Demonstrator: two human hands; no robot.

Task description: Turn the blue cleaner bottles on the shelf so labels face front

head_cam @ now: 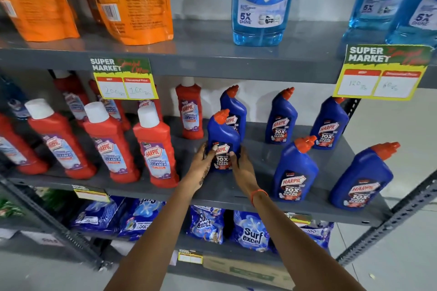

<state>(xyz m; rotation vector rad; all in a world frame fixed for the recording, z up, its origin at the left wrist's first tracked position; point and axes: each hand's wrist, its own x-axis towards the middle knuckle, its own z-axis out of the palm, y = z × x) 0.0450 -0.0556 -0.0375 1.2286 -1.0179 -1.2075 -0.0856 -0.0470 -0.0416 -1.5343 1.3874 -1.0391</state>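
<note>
My two forearms reach forward and up to the middle shelf (212, 192). An orange band (259, 195) sits on my right wrist.

My left hand (201, 168) has its grip clamped on the left side of a blue bottle (223, 142), thumb laid across the lower left of its label. My right hand (242, 169) is clamped on the bottle's right side, thumb on the label's lower right edge. The bottle stands upright on the shelf, toward the front, just right of the red bottles (155, 149). Its label faces front and its orange cap (222, 116) points up and right.

Right of my hands, at the shelf front, stand two more blue bottles: one near (295, 170), one at the shelf end (361, 177). Both labels face front.

Behind the held bottle, touching or just behind it, stands another blue bottle (234, 107). Two further blue bottles (282, 118) (329, 123) stand in the back row, labels front.

On the upper shelf stand pale blue spray bottles (261, 2) and orange pouches (132, 0). Yellow price tags (124, 79) hang on that shelf's front edge.

On the shelf below my arms lie blue detergent packs (251, 231).
</note>
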